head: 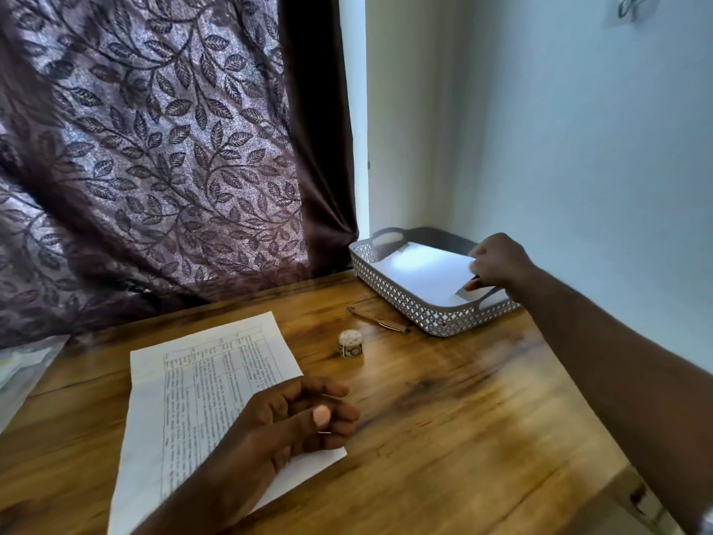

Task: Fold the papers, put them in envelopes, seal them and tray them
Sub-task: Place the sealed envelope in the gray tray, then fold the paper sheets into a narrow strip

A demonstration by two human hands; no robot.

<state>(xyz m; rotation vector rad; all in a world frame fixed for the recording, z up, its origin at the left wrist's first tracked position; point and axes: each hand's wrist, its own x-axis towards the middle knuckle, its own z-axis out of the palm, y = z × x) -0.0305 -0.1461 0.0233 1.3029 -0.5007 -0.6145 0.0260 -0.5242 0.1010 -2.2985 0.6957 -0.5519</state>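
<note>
A grey perforated tray (389, 289) stands at the table's far right corner, against the wall. A white envelope (420, 272) lies flat inside it. My right hand (499, 264) reaches over the tray and pinches the envelope's near right corner. A printed sheet of paper (200, 384) lies unfolded on the table in front of me. My left hand (297, 415) rests on the sheet's right side with the fingers loosely curled and nothing in them.
A small roll of patterned tape (351, 343) stands between the sheet and the tray. A thin metal tool (376, 320) lies just in front of the tray. A leaf-patterned curtain (154, 148) hangs behind the wooden table (463, 418). Something pale (23, 368) lies at the left edge.
</note>
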